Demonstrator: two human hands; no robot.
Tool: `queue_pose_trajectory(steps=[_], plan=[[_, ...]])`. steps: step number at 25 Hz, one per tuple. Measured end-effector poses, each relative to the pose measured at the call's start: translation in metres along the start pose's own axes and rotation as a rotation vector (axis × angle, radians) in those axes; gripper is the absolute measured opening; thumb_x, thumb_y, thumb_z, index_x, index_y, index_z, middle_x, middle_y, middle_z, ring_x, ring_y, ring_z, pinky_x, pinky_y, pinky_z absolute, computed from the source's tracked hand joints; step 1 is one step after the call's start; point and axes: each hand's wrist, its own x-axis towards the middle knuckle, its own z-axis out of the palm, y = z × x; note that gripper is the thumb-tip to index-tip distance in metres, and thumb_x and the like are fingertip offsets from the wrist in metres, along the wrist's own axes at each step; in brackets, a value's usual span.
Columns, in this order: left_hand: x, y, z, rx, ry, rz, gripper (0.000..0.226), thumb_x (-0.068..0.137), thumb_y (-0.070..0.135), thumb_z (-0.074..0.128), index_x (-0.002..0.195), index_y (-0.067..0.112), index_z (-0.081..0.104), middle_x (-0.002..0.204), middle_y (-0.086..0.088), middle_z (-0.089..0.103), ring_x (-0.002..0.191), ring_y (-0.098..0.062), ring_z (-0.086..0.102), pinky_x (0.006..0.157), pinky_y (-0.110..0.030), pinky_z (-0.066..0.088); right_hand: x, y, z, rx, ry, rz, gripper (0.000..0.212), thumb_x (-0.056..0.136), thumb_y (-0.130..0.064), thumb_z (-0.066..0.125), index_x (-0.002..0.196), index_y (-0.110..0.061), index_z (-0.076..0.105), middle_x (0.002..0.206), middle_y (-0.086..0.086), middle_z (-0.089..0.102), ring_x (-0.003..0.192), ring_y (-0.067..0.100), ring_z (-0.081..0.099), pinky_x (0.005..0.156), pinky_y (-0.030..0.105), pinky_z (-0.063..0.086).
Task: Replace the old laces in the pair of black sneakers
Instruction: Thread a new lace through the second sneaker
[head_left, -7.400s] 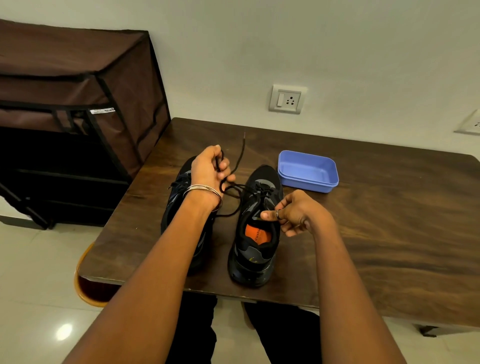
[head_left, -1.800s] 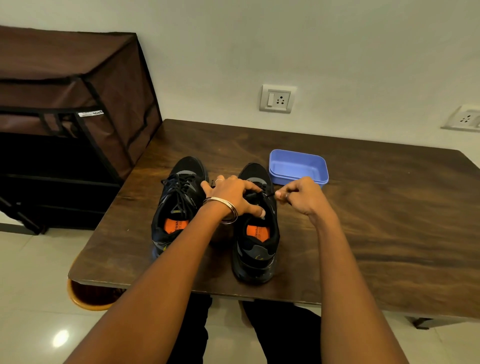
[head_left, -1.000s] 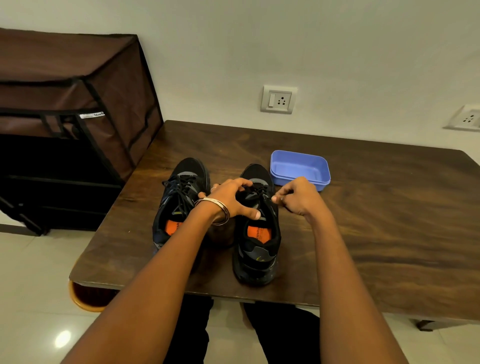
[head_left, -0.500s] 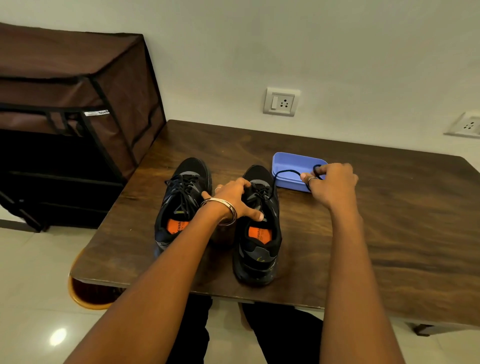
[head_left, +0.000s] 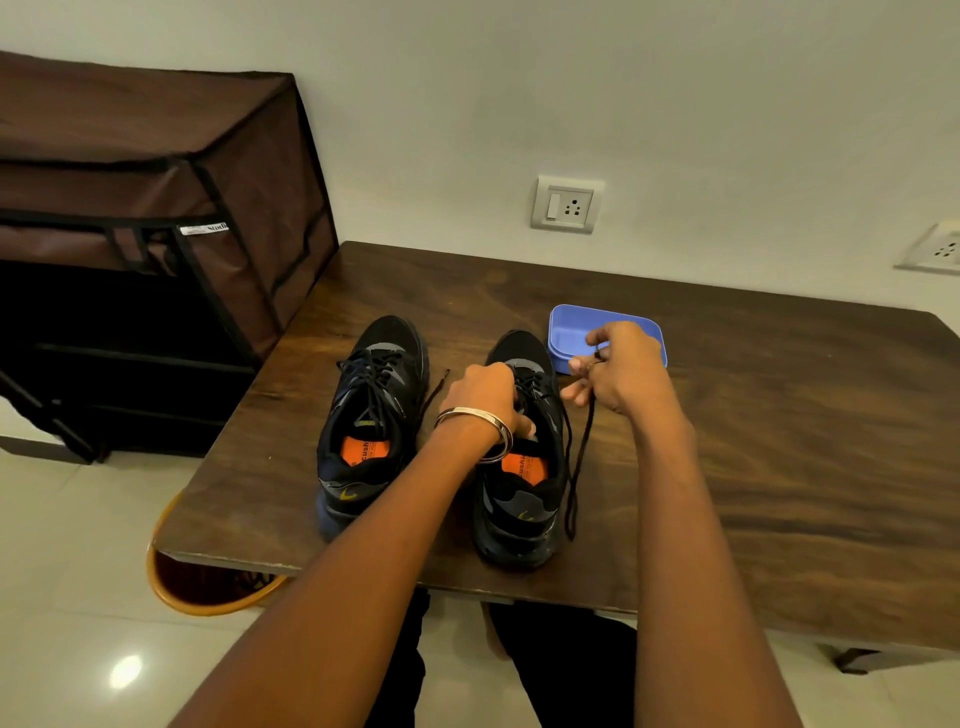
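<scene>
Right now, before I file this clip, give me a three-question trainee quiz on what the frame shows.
1. True or false: the right hand pinches a black lace.
2. Which shoe does the left hand rest on: A) left shoe, B) right shoe?
3. Fill in: the blue tray sits on the table just beyond the ____ shoe.

Key: 1 true; 2 B; 3 right.
</scene>
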Motion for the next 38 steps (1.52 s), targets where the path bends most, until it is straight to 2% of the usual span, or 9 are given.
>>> queue_pose_trajectory(steps=[2,4,6,10,12,22,27,32,38], plan=[[0.0,-0.001,-0.001,-0.025,0.015,-0.008,0.044,0.075,0.036,0.08,0.112,0.017,0.067,0.111,-0.008,0.062,0.094,-0.025,0.062,0.079,-0.035,0.053,0.0,-0.003,0.008,-0.103,0.018,-0.069,0.019,0.099,0.007,0.043,0.104,0.012,0.061,0.08,0.016,0.065,0.042,0.006,0.056,0.04,0.015,0.043],[-0.001,-0.002,-0.003,-0.03,0.028,-0.01,0.037,0.08,0.035,0.075,0.112,0.017,0.068,0.11,-0.007,0.064,0.088,-0.021,0.059,0.074,-0.03,0.05,-0.001,-0.005,0.016,-0.213,-0.035,-0.139,0.025,0.099,0.003,0.043,0.099,0.006,0.068,0.094,0.021,0.07,0.065,0.013,0.063,0.058,0.02,0.048],[-0.003,0.0,-0.005,-0.02,0.042,-0.002,0.036,0.085,0.034,0.07,0.117,0.016,0.066,0.111,-0.008,0.064,0.084,-0.019,0.055,0.073,-0.028,0.047,-0.001,-0.002,0.024,-0.261,-0.13,-0.13,0.028,0.097,0.003,0.045,0.112,0.002,0.069,0.097,0.02,0.068,0.082,0.024,0.064,0.076,0.033,0.054],[-0.004,-0.002,-0.006,-0.06,0.06,-0.004,0.036,0.088,0.032,0.067,0.119,0.016,0.066,0.111,-0.009,0.065,0.081,-0.018,0.053,0.073,-0.027,0.047,-0.001,0.004,0.032,-0.184,-0.036,-0.098,0.016,0.093,0.006,0.056,0.088,-0.002,0.068,0.08,0.016,0.068,0.064,0.018,0.063,0.063,0.031,0.057],[-0.003,-0.005,-0.006,-0.099,0.066,-0.005,0.033,0.088,0.031,0.067,0.117,0.015,0.068,0.109,-0.009,0.066,0.079,-0.019,0.054,0.074,-0.029,0.049,0.002,0.008,0.036,-0.232,0.042,-0.134,0.013,0.089,0.0,0.065,0.079,-0.003,0.072,0.083,0.015,0.072,0.075,0.022,0.068,0.073,0.037,0.06],[0.005,-0.016,-0.001,-0.347,0.099,-0.071,0.018,0.089,0.021,0.064,0.098,0.01,0.076,0.095,-0.01,0.071,0.086,-0.024,0.066,0.08,-0.037,0.057,0.007,0.003,0.053,-0.48,-0.057,-0.202,0.009,0.085,-0.01,0.069,0.083,-0.004,0.075,0.084,0.014,0.071,0.079,0.026,0.068,0.075,0.034,0.058],[0.007,-0.02,0.001,-0.461,0.092,-0.11,0.013,0.084,0.014,0.067,0.089,0.009,0.077,0.091,-0.01,0.072,0.082,-0.026,0.068,0.076,-0.044,0.059,0.005,0.011,0.052,-0.378,-0.056,-0.213,0.015,0.084,-0.003,0.063,0.08,-0.005,0.078,0.083,0.009,0.073,0.084,0.022,0.068,0.079,0.033,0.057],[0.011,-0.027,0.001,-0.559,0.033,-0.132,0.015,0.081,0.004,0.068,0.092,0.009,0.077,0.067,-0.003,0.064,0.069,-0.019,0.06,0.078,-0.043,0.059,-0.001,0.023,0.053,-0.187,-0.023,-0.202,0.017,0.085,-0.001,0.064,0.077,-0.01,0.075,0.076,0.001,0.067,0.082,0.016,0.063,0.075,0.029,0.054],[0.014,-0.027,0.001,-0.624,0.004,-0.145,0.016,0.081,0.003,0.07,0.096,0.007,0.076,0.078,-0.009,0.068,0.077,-0.022,0.061,0.086,-0.047,0.057,-0.003,0.027,0.054,-0.094,-0.039,-0.206,0.011,0.086,-0.004,0.068,0.08,-0.01,0.075,0.081,0.005,0.07,0.078,0.013,0.062,0.066,0.02,0.049]])
